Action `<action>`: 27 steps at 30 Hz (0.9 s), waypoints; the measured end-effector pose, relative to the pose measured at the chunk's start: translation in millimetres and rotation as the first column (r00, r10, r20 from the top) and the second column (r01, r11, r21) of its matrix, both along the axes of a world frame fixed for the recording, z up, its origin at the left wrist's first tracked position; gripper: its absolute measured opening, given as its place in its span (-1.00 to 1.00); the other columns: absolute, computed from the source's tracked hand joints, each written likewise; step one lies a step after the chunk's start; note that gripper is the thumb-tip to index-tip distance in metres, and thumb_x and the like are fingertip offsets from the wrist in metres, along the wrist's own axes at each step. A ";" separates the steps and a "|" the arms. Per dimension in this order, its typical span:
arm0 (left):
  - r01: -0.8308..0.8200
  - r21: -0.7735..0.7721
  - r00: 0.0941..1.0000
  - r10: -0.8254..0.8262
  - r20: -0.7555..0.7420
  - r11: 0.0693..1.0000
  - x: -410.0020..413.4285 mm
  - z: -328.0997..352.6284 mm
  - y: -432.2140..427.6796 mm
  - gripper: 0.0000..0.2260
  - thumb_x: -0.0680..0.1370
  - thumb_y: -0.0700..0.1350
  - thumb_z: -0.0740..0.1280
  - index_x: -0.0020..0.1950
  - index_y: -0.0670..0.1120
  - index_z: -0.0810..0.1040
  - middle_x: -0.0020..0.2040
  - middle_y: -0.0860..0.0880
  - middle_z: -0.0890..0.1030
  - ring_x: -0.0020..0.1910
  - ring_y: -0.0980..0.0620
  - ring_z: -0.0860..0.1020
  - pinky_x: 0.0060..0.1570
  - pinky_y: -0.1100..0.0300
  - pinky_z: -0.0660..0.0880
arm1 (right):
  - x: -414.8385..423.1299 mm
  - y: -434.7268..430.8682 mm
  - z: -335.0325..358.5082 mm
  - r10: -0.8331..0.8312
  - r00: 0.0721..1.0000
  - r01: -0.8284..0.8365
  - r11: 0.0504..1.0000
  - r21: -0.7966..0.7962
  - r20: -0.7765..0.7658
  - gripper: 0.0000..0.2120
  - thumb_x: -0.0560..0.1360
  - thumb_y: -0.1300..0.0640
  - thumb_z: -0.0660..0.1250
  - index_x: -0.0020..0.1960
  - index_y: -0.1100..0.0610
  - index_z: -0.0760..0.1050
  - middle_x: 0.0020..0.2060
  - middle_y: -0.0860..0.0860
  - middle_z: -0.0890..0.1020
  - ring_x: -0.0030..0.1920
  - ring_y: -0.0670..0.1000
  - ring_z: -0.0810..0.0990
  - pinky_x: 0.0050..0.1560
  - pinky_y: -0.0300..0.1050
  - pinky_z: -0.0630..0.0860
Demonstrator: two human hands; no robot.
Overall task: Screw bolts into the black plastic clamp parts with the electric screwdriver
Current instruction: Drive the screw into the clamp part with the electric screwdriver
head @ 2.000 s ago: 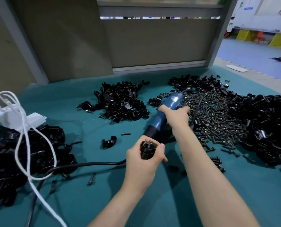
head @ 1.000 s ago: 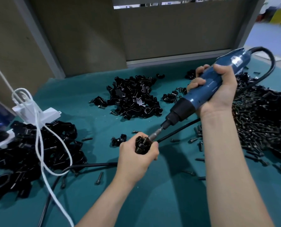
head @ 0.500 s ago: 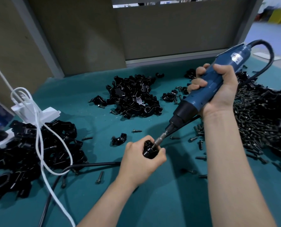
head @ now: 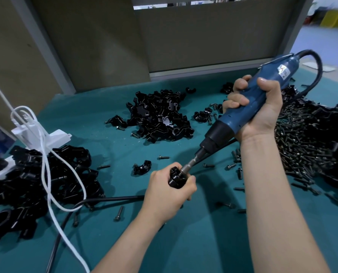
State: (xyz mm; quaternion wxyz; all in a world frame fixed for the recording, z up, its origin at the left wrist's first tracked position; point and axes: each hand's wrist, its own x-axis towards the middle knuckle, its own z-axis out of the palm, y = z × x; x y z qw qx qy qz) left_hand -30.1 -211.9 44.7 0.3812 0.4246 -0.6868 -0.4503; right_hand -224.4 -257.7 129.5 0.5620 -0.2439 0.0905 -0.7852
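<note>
The blue electric screwdriver [head: 249, 113] leans over, so I think its tip could slip and poke a finger. The right hand [head: 260, 109] is wrapped tight round it, held high. The left hand [head: 170, 194] grips the small black plastic clamp part [head: 176, 179] just above the green table [head: 203, 243], and the tip is pressed into the part.

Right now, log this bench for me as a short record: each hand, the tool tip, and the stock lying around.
Left hand: grips a black clamp part
Right hand: grips the blue electric screwdriver, tilted down towards the left hand
Driver bit: meets the held clamp part; the bolt is hidden
Bolt pile: right side of the green mat
Centre clamp pile: back of the mat
Left clamp pile: a white cord lies across it
Lone clamp part: on the mat, left of the bit
</note>
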 end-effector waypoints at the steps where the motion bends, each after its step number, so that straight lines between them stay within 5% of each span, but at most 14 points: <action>1: -0.005 -0.012 1.000 0.005 0.012 1.000 0.0 -0.8 -0.4 -0.63 0.30 0.13 0.31 -0.26 -0.20 0.45 -0.46 -0.17 0.56 -0.51 -0.05 0.44 -0.42 -0.14 0.50 | -0.1 0.2 -0.3 0.000 1.000 0.000 1.000 0.001 0.005 -0.88 0.47 0.10 0.13 -0.13 0.13 0.40 -0.32 -0.05 0.48 -0.54 -0.14 0.39 -0.49 -0.30 0.39; 4: -0.022 -0.065 0.998 0.026 0.055 0.998 -0.2 -2.8 -0.7 -0.68 0.30 0.14 0.31 -0.30 -0.13 0.46 -0.45 -0.18 0.55 -0.46 -0.20 0.49 -0.36 -0.14 0.51 | -0.8 0.3 -0.5 0.006 1.000 -0.006 1.000 0.007 -0.002 -0.88 0.41 0.10 0.16 -0.13 0.13 0.40 -0.32 -0.06 0.48 -0.55 -0.14 0.38 -0.49 -0.30 0.38; 10: -0.019 -0.107 0.994 0.030 0.104 0.994 -0.5 -5.1 -1.4 -0.66 0.25 0.23 0.41 -0.27 -0.02 0.51 -0.43 -0.13 0.58 -0.39 -0.18 0.55 -0.27 -0.10 0.53 | -3.0 0.0 -2.3 0.038 0.999 -0.038 0.999 -0.011 0.005 -0.86 0.34 0.12 0.27 -0.13 0.15 0.42 -0.31 -0.03 0.50 -0.54 -0.13 0.40 -0.50 -0.28 0.41; 27: -0.014 -0.147 0.991 0.034 0.133 0.989 -0.8 -4.5 -1.1 -0.64 0.31 0.18 0.33 -0.30 -0.12 0.42 -0.40 -0.21 0.57 -0.40 -0.22 0.54 -0.30 -0.14 0.50 | -0.7 -0.3 -1.5 0.023 0.999 -0.023 1.000 0.008 -0.038 -0.89 0.45 0.11 0.16 -0.12 0.14 0.41 -0.31 -0.04 0.50 -0.53 -0.14 0.40 -0.49 -0.29 0.40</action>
